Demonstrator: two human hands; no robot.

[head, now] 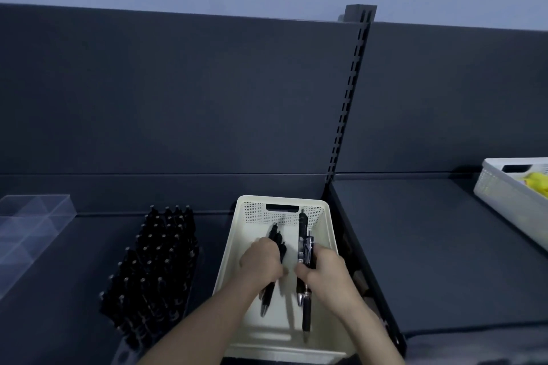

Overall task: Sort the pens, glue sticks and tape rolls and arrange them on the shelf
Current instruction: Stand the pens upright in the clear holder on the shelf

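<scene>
1. With the left hand (pixel 261 261), grips a small bunch of black pens (pixel 268 296) at mid-barrel, fingers curled round them. Writing tips point back toward the body, likely so the bunch lifts out as one.
2. With the right hand (pixel 323 270), clasps a second bunch (pixel 302 234) the same way, barrels parallel, probably to keep them aligned for stacking.
3. Holds both bunches inside the cream basket (pixel 255 210), low over its floor; cannot tell whether they rest on it.
4. Just left of the basket, on the shelf (pixel 89 246): a dense pen block (pixel 154 261), ends all turned one way. Seemingly the destination, which would explain the matching orientation in the hands.
5. Farther left: a clear divided box (pixel 29 225), perhaps reserved for glue sticks or tape.
6. Far right, well apart: a white basket (pixel 489 184) holding yellow things (pixel 536 182), too small to identify and probably yet to be sorted.
</scene>
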